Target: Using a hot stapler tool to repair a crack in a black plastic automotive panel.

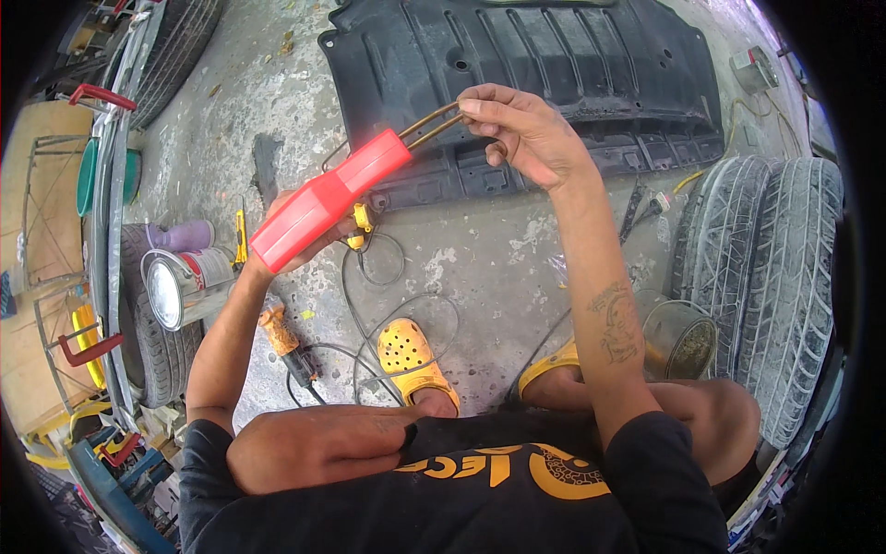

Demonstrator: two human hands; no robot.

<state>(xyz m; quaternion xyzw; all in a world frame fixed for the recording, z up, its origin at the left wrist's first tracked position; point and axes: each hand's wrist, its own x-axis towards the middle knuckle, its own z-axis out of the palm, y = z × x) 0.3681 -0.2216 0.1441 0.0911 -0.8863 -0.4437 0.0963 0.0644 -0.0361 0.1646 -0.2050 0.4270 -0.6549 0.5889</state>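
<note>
My left hand (317,247) is wrapped round a red gun-shaped tool (337,194), tilted up to the right, whose body hides most of the fingers. Two brass-coloured rods (426,126) stick out of its far end. With thumb and forefinger, my right hand (521,129) pinches the tips of those rods; anything small between the fingertips is hidden. Beyond both hands a black ribbed plastic panel (554,55) lies on the floor. Close to my left fingers is a small yellow piece (361,222); I cannot tell whether it belongs to the tool.
Tyres (784,277) stand at the right, beside a clear tub (680,337). At the left are a paint can (185,286), a yellow cutter knife (241,235) and a metal rack (115,185). An orange-and-black power tool (286,342) and loose cables (355,342) lie near my yellow clogs (411,360).
</note>
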